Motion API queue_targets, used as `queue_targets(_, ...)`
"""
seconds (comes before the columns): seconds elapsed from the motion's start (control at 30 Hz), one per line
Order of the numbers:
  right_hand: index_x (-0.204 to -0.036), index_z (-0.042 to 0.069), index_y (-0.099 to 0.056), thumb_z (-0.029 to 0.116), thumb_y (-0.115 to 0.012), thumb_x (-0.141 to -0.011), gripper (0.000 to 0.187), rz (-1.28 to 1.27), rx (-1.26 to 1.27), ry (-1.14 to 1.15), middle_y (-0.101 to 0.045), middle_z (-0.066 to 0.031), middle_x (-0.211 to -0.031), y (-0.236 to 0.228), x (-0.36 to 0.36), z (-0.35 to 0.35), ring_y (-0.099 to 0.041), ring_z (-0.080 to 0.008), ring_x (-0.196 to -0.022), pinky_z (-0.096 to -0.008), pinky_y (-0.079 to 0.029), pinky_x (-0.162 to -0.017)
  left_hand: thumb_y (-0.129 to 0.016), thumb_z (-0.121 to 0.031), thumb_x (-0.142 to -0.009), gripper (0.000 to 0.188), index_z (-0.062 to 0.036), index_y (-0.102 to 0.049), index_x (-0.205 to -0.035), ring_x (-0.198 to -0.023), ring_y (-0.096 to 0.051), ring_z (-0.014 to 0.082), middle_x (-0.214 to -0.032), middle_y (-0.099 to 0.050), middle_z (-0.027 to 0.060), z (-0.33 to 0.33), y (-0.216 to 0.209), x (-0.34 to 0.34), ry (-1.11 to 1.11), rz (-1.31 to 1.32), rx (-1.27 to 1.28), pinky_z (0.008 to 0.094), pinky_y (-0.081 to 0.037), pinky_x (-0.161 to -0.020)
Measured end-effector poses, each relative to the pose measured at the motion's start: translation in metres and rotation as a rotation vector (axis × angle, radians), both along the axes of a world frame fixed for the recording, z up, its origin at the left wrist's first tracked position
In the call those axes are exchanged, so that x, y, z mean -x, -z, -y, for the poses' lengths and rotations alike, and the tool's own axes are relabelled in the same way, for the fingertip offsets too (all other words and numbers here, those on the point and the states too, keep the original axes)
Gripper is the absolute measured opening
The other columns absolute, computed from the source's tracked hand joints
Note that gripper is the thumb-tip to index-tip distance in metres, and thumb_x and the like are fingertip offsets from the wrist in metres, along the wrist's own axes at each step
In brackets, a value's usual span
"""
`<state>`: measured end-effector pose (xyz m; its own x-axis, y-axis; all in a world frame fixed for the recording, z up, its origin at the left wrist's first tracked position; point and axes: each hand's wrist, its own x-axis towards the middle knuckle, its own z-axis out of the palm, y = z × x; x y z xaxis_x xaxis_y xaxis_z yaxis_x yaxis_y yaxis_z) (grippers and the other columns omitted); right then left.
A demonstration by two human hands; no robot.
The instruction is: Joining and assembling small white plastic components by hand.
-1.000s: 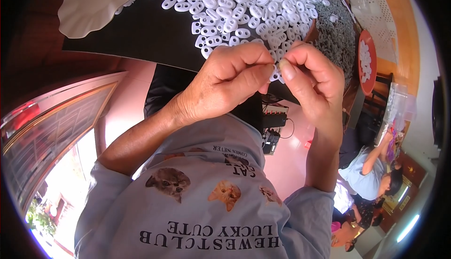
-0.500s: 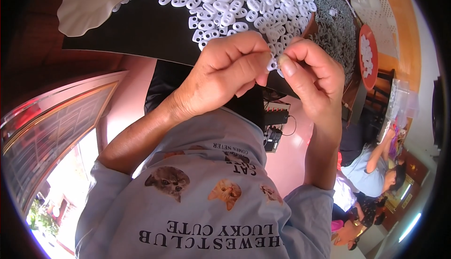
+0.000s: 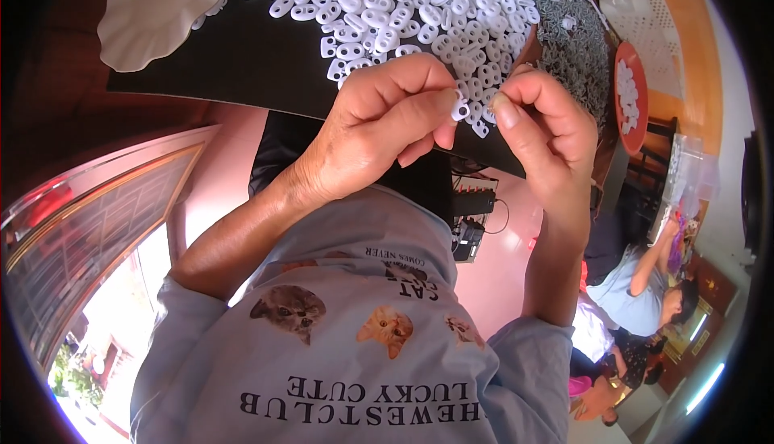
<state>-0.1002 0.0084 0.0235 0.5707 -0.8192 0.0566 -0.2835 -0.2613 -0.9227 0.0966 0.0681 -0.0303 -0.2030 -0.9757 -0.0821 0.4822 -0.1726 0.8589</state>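
Observation:
My left hand pinches a small white two-holed plastic piece between thumb and fingers. A little to its right, my right hand has its thumb and forefinger pressed together. Something tiny and thin may sit at those fingertips, too small to name. A gap separates the two hands. Beyond them, a large heap of similar white two-holed pieces spreads over the black tabletop. To the right of the heap lies a pile of small grey metal parts, spring-like in look.
A scalloped white tray sits at the far left of the table. On the right is a red bowl with white pieces in it. Other people are at the far right. A dark device with a cable is below the table edge.
My hands have drawn apart; the right one moved slightly right, away from the white piece. The left hand still holds that piece and has shifted slightly left.

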Motion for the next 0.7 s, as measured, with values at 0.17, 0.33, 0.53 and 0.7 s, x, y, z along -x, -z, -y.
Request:
queue_targets(0.17, -0.091, 0.000, -0.059, 0.002, -0.065, -0.096, 0.008, 0.009, -0.014, 0.002, -0.052, 0.0052, -0.073, -0.0020, -0.0033, 0.0003, -0.043, -0.0008, -0.064, -0.0195, -0.034, -0.055, -0.049, -0.011, -0.103, 0.017, 0.0011, -0.061, -0.101, -0.056, -0.049, 0.0080, -0.080, -0.065, 0.0063, -0.0003, 0.0002, -0.0008, 0.025, 0.020, 0.007, 0.0212, -0.038, -0.052)
queue_targets(0.33, -0.091, 0.000, -0.059, 0.001, -0.066, -0.095, 0.008, -0.008, 0.002, -0.012, -0.053, 0.0046, -0.073, -0.0021, -0.0077, 0.0019, -0.044, -0.0008, -0.064, -0.0200, -0.035, -0.055, -0.051, -0.010, -0.102, 0.016, 0.0015, -0.062, -0.101, -0.059, -0.048, 0.0072, -0.081, -0.065, 0.0060, 0.0004, -0.0014, -0.0013, 0.065, 0.027, 0.001, 0.0211, -0.039, -0.054)
queue_targets(0.53, -0.091, -0.001, -0.059, 0.001, -0.065, -0.095, 0.008, -0.011, -0.097, -0.042, -0.054, 0.0039, -0.073, -0.0028, -0.0072, 0.0038, -0.044, -0.0011, -0.064, -0.0205, -0.035, -0.054, -0.051, -0.010, -0.103, 0.016, 0.0014, -0.062, -0.099, -0.061, -0.047, 0.0066, -0.081, -0.063, 0.0054, 0.0010, -0.0018, -0.0021, 0.083, 0.074, 0.044, 0.0211, -0.039, -0.055)
queue_targets(0.7, -0.090, -0.001, -0.060, 0.003, -0.066, -0.095, 0.009, -0.009, -0.064, -0.081, -0.053, 0.0039, -0.072, -0.0029, -0.0090, 0.0049, -0.043, -0.0013, -0.063, -0.0209, -0.034, -0.054, -0.051, -0.011, -0.103, 0.017, 0.0014, -0.062, -0.098, -0.062, -0.047, 0.0063, -0.080, -0.063, 0.0050, 0.0013, 0.0008, -0.0004, 0.065, 0.090, 0.099, 0.0208, -0.039, -0.056)
